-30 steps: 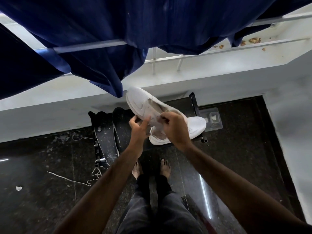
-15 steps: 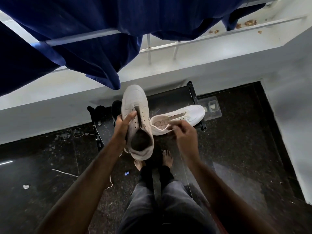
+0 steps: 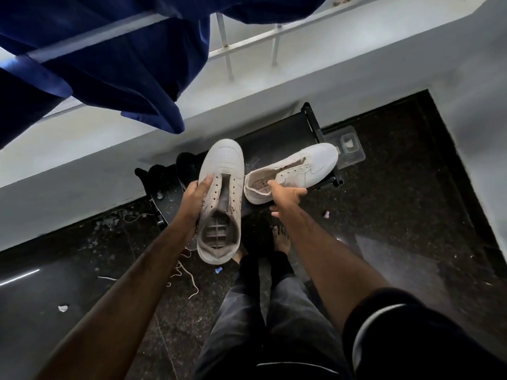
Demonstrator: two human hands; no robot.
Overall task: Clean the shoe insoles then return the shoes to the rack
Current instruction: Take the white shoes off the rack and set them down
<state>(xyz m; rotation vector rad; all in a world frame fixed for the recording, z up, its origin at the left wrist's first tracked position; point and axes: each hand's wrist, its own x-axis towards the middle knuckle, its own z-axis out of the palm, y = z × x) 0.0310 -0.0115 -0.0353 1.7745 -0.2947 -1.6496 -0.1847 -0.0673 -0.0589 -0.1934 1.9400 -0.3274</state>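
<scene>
My left hand [image 3: 196, 198] grips a white laceless sneaker [image 3: 223, 168] by its left side and holds it up, toe pointing away. Its opening faces me and shows a bare ribbed grid at the heel. A second white sneaker [image 3: 310, 165] lies on top of the black shoe rack [image 3: 277, 135], toe to the right. My right hand [image 3: 286, 194] takes it at the near side wall, thumb on the collar and fingers along the outside. A pale insole shows inside this shoe.
Dark blue cloth [image 3: 123, 64] hangs from a white railing [image 3: 247, 37] overhead at the left. A clear plastic box [image 3: 348, 145] sits right of the rack, black footwear [image 3: 164, 185] at its left end. Loose white string [image 3: 186, 272] lies on the dark floor by my bare feet.
My left hand turned the first sneaker upright with its opening towards me. My right hand left it and moved forward onto the second sneaker on the rack.
</scene>
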